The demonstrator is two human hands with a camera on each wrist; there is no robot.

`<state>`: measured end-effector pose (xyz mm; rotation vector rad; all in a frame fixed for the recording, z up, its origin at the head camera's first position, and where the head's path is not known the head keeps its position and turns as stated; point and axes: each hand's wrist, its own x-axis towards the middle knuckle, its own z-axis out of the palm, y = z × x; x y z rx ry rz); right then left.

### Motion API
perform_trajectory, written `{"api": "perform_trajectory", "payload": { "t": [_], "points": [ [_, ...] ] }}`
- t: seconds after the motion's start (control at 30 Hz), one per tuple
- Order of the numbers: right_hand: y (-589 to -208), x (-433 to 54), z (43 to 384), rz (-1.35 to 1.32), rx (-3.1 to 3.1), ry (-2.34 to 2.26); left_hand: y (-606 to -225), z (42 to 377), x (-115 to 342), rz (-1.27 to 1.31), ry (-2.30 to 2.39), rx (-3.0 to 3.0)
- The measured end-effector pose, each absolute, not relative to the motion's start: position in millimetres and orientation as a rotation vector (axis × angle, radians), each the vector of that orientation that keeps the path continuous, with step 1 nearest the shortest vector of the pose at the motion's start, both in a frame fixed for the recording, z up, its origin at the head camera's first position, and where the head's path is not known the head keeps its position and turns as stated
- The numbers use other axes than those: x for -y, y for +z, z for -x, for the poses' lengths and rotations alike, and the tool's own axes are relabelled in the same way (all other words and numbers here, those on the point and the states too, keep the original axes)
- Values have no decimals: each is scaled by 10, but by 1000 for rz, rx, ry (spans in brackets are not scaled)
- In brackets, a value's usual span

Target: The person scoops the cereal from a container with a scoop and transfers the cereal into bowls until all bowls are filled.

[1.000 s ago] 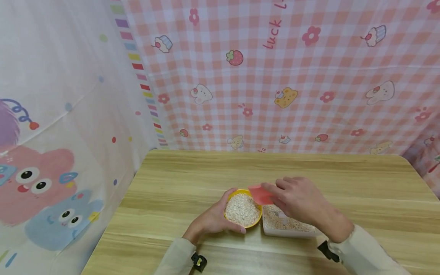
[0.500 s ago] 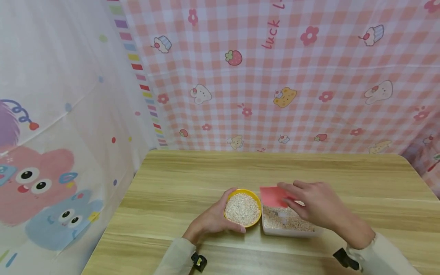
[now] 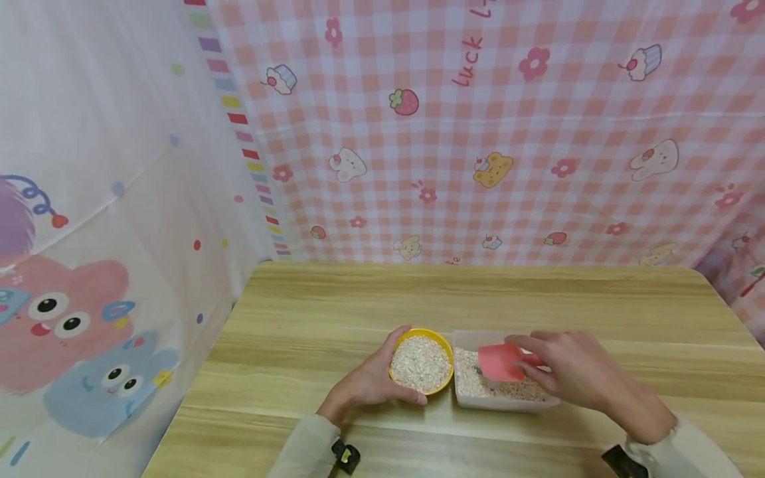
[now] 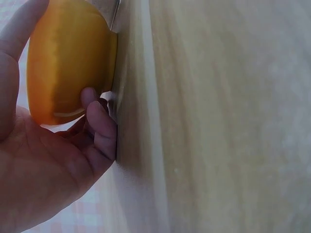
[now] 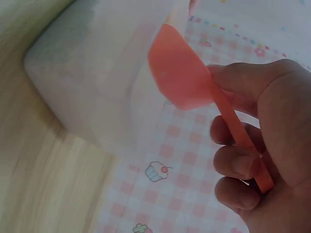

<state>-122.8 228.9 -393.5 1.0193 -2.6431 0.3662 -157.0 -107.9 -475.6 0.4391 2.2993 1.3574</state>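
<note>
My left hand (image 3: pixel 375 378) curls round the side of a yellow bowl (image 3: pixel 449 350), thumb near the front and fingers at the back. Pale flakes like oats (image 3: pixel 421 364) fill the bowl almost to its rim. In the left wrist view the bowl (image 4: pixel 73 58) stands on its foot on the table, fingertips low on its wall. My right hand (image 3: pixel 568 368) grips a pink-red scoop (image 3: pixel 499 362) by its handle, over a translucent plastic box (image 3: pixel 502 403) of flakes. The right wrist view shows fingers wrapped round the handle (image 5: pixel 238 131), the scoop's head (image 5: pixel 180 68) beside the box's upper edge.
The box stands directly right of the bowl on a wooden table (image 3: pixel 335 299). A pink checked cloth (image 3: pixel 382 146) hangs behind the table's far edge, and a white printed cloth (image 3: pixel 137 199) hangs at the left. Black camera mounts sit at both wrists.
My right hand has moved the scoop right and toward me, from beside the bowl's rim to over the box's middle. The left hand and bowl have stayed in place.
</note>
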Motion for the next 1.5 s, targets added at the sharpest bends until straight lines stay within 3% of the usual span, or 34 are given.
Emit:
{"api": "perform_trajectory", "payload": {
  "t": [0.8,1.13,1.5],
  "points": [
    [-3994,-2341,1310,-853,3224,525,-4651,1572,1041,-510,1097,-2509],
    [-4043,-2323,1297,-914,3211,673,-4272,1363,758,-485,1096,-2813],
    [-4084,-2274,1290,-877,3212,803,-4259,1305,455,-635,1142,-2576]
  ]
}}
